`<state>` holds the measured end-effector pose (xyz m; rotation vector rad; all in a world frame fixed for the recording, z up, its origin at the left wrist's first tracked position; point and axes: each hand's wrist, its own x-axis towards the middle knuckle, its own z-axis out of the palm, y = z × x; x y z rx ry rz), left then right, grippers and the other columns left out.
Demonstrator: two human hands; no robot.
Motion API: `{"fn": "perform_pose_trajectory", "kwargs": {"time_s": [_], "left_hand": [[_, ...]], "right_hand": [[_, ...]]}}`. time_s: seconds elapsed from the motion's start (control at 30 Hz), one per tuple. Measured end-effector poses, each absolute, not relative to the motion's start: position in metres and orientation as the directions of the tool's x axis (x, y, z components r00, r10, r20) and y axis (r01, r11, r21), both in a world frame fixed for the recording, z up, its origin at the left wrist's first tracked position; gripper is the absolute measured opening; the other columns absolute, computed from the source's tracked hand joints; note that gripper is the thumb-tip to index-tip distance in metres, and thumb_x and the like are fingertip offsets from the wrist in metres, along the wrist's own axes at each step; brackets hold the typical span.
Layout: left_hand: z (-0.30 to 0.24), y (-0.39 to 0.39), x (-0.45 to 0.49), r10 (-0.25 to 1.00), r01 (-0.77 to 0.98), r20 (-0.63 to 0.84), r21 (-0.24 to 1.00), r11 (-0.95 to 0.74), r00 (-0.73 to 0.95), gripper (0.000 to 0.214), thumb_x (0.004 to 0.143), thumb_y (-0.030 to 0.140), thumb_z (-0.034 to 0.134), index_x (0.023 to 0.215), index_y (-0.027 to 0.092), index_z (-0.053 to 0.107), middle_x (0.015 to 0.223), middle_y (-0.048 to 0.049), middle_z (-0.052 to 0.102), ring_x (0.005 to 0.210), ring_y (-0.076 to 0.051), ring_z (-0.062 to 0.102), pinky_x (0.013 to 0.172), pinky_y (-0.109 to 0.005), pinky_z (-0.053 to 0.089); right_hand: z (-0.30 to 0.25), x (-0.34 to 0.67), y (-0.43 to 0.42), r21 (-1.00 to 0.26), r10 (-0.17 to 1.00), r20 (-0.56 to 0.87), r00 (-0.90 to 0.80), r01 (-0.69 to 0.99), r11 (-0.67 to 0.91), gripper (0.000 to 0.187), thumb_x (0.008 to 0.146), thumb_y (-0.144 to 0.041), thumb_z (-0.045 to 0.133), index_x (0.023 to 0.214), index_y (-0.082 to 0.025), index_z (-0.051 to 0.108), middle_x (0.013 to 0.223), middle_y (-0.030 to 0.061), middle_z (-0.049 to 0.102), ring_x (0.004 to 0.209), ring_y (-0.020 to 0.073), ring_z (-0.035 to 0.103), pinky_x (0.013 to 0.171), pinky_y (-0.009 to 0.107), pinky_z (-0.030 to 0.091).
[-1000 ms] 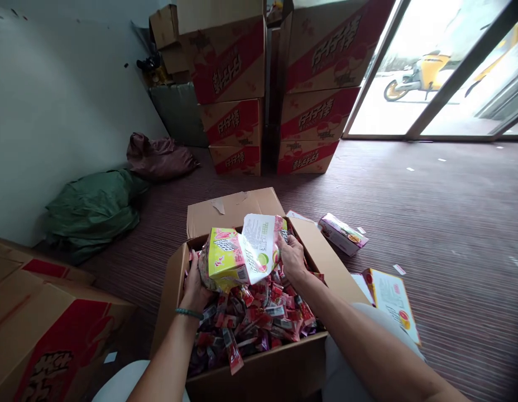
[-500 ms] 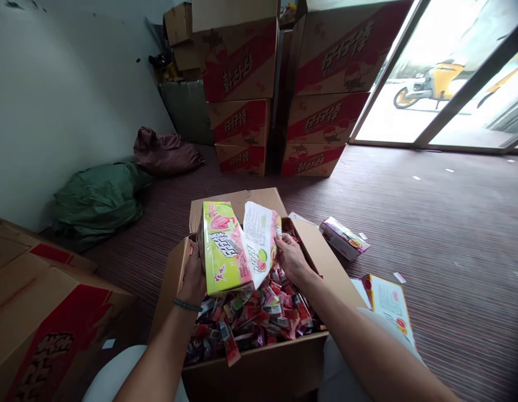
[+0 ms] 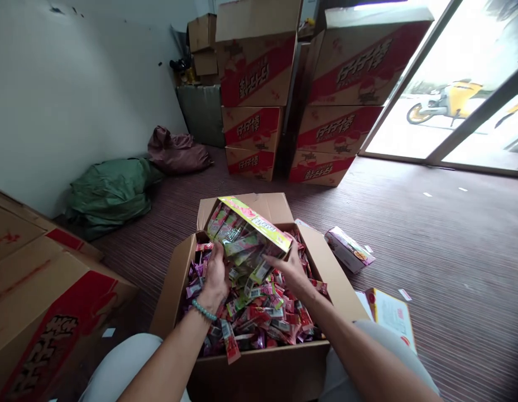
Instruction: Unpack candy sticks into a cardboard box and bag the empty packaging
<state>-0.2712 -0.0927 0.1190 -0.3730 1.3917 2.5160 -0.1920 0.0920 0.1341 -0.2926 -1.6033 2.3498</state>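
Note:
A green-and-pink candy box point(image 3: 253, 215) is tipped on its side over the big carton, its opening turned toward me. Green wrapped candies point(image 3: 231, 229) show inside it, and some are tumbling from its lower side. My left hand point(image 3: 216, 274) grips the box's lower left edge, a beaded bracelet on its wrist. At the right end of the box, my right hand point(image 3: 289, 267) clasps the corner, its fingers partly across the opening. Beneath, the open cardboard carton point(image 3: 261, 357) is full of loose red, purple and green wrapped candies point(image 3: 259, 312).
Stacked printed cartons point(image 3: 254, 72) stand ahead, with more cartons point(image 3: 53, 312) at left. A purple box point(image 3: 349, 249) and a flattened yellow-edged box point(image 3: 393, 312) lie right of the carton. Green point(image 3: 110, 190) and maroon sacks point(image 3: 177, 151) rest by the wall; glass doors point(image 3: 447, 84) are at right.
The candy box has turned from its printed face showing to its open side facing me, with candies spilling out. My right hand has moved from the torn flap to the box's end.

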Motion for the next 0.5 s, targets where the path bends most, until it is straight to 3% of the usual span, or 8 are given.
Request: {"fn": "perform_pose_trajectory", "kwargs": {"time_s": [0.1, 0.2, 0.3, 0.5], "left_hand": [[0.139, -0.104, -0.281, -0.037, -0.271, -0.316, 0.863, -0.427, -0.948, 0.048, 0.088, 0.066, 0.057, 0.112, 0.027, 0.07, 0.101, -0.0049, 0.076, 0.105, -0.025, 0.069, 0.092, -0.038, 0.058], [0.153, -0.108, -0.286, 0.08, -0.252, -0.242, 0.856, -0.451, -0.967, 0.055, 0.093, 0.069, 0.044, 0.12, 0.029, 0.07, 0.114, -0.0062, 0.075, 0.11, -0.025, 0.068, 0.093, -0.038, 0.058], [0.159, -0.101, -0.281, 0.279, -0.275, -0.155, 0.841, -0.467, -0.948, 0.049, 0.094, 0.062, 0.05, 0.122, 0.027, 0.071, 0.128, -0.0069, 0.071, 0.128, -0.027, 0.06, 0.1, -0.038, 0.055], [0.17, -0.104, -0.279, 0.25, -0.126, -0.017, 0.896, -0.425, -0.968, 0.062, 0.083, 0.066, 0.066, 0.127, 0.022, 0.07, 0.132, -0.0085, 0.07, 0.137, -0.031, 0.052, 0.107, -0.038, 0.05]], "right_hand": [[0.14, -0.203, 0.12, -0.901, 0.32, 0.044, -0.946, -0.176, -0.397, 0.087, 0.063, -0.023, 0.085, 0.141, -0.028, 0.047, 0.131, 0.0072, 0.067, 0.121, 0.0277, 0.063, 0.108, 0.045, 0.048], [0.142, -0.209, 0.145, -0.901, 0.264, -0.023, -0.964, -0.094, -0.423, 0.093, 0.058, -0.019, 0.088, 0.141, -0.03, 0.048, 0.137, 0.0058, 0.064, 0.125, 0.0284, 0.061, 0.107, 0.045, 0.05], [0.138, -0.213, 0.155, -0.869, 0.314, -0.075, -0.947, -0.092, -0.487, 0.082, 0.066, -0.04, 0.086, 0.14, -0.029, 0.052, 0.129, 0.0067, 0.069, 0.118, 0.0301, 0.066, 0.099, 0.049, 0.054], [0.133, -0.217, 0.151, -0.863, 0.359, 0.057, -0.931, -0.227, -0.452, 0.081, 0.069, -0.064, 0.079, 0.139, -0.03, 0.055, 0.128, 0.0068, 0.069, 0.121, 0.0278, 0.064, 0.095, 0.043, 0.056]]}}
